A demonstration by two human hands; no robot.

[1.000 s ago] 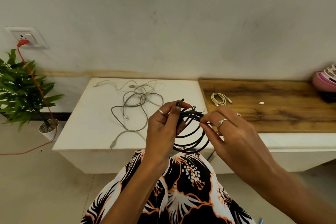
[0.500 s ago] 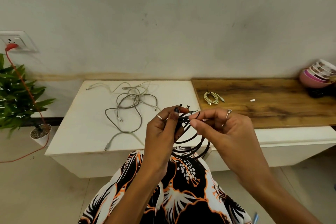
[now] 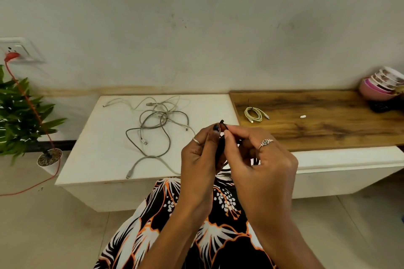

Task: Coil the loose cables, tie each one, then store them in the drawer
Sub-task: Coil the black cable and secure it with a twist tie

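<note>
A coiled black cable (image 3: 220, 150) is bunched between my two hands above my lap, mostly hidden by them. My left hand (image 3: 201, 159) grips the bundle from the left. My right hand (image 3: 258, 159) pinches a thin black tie end (image 3: 222, 123) at the top of the coil, fingertips meeting those of the left hand. Loose grey and white cables (image 3: 157, 124) lie tangled on the white table (image 3: 91, 150). A coiled, tied cream cable (image 3: 254, 114) rests on the wooden top (image 3: 328, 124).
A potted plant (image 3: 19, 116) stands at the left with a red cord (image 3: 32, 111) running from a wall socket (image 3: 17, 50). Stacked bowls (image 3: 382, 85) sit at the far right. A small white piece (image 3: 302, 116) lies on the wood.
The open black loops have been squeezed into a tight bundle. Both hands have drawn together, and my right fingers now pinch the tie at the top.
</note>
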